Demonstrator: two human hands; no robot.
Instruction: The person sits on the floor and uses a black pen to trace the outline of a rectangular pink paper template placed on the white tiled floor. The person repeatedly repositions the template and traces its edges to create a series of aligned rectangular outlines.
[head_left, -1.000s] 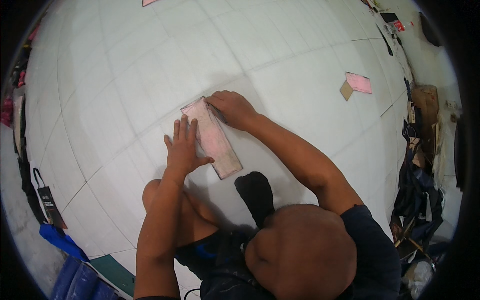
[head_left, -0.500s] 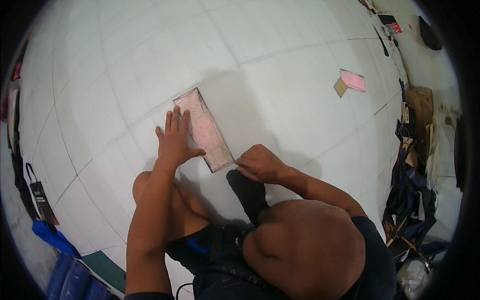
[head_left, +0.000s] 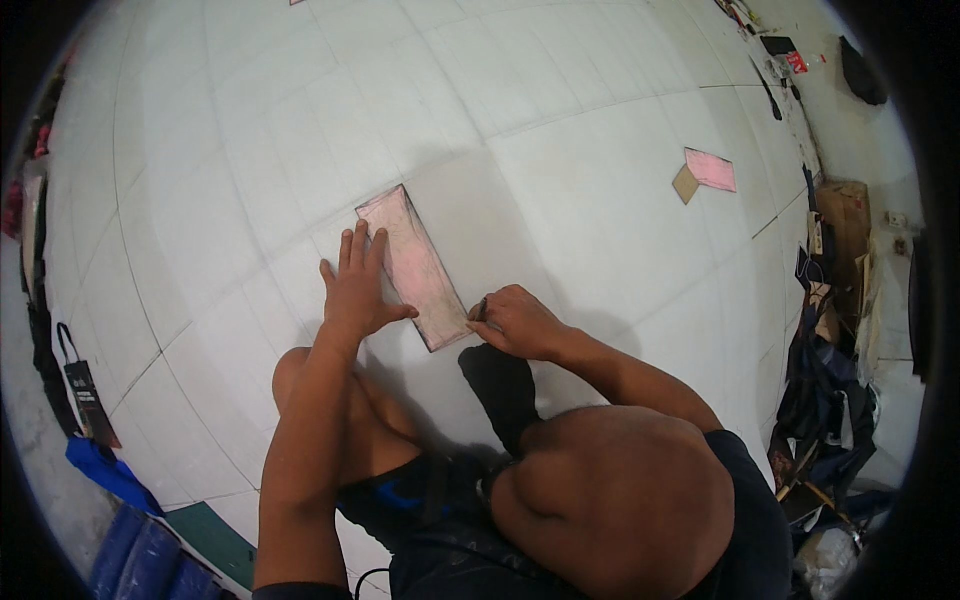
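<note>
A long rectangular piece of pink-and-tan card with dark edges lies slanted on the white tiled floor. My left hand is open and spread along its left side, with fingertips and thumb pressing on the card. At the card's near right corner is my right hand, its fingers pinched together around a small dark pen-like object. Most of that object is hidden by the fingers. My dark-socked foot rests just below the right hand.
Farther right lie a small pink piece and a tan piece. Piled cloth and bags stand by a cardboard box along the right wall. At left are a black bag, a blue cloth and a green sheet.
The whole view has shifted slightly. My right hand has turned a little at the card's near corner, and the dark object in its fingers now shows. My left hand stays pressed on the card.
</note>
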